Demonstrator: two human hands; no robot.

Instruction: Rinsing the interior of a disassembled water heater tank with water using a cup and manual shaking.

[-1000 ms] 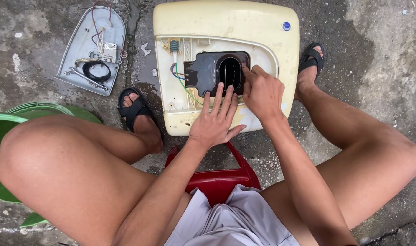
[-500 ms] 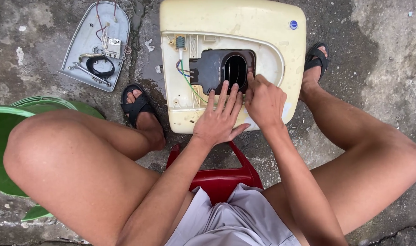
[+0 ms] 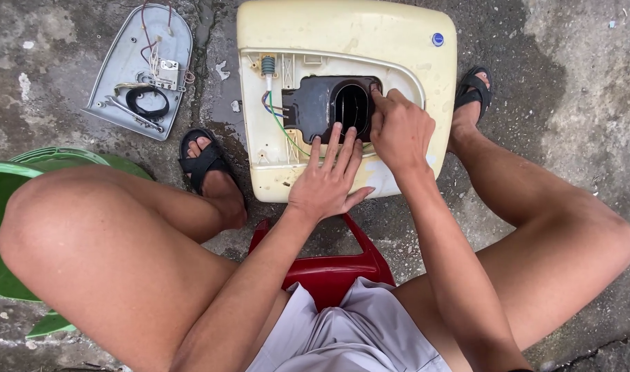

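A cream-coloured water heater casing (image 3: 346, 41) lies flat on the wet concrete between the person's sandalled feet, its service bay facing up so both hands can work from above. At the centre of that bay sits a black plastic housing (image 3: 315, 107) with an oval opening. The left hand (image 3: 329, 182) lies palm-down on the casing just below the housing, fingers spread and straight, seemingly bracing the unit; it holds nothing. The right hand (image 3: 398, 131) curls at the housing's right edge, fingertips pinched against the rim, though whether they grip a small part cannot be told. Green and blue wires (image 3: 277, 117) trail left of the housing. Well left of the casing lies its grey removed cover (image 3: 139, 69), inner side up, with a coiled black cable on it.
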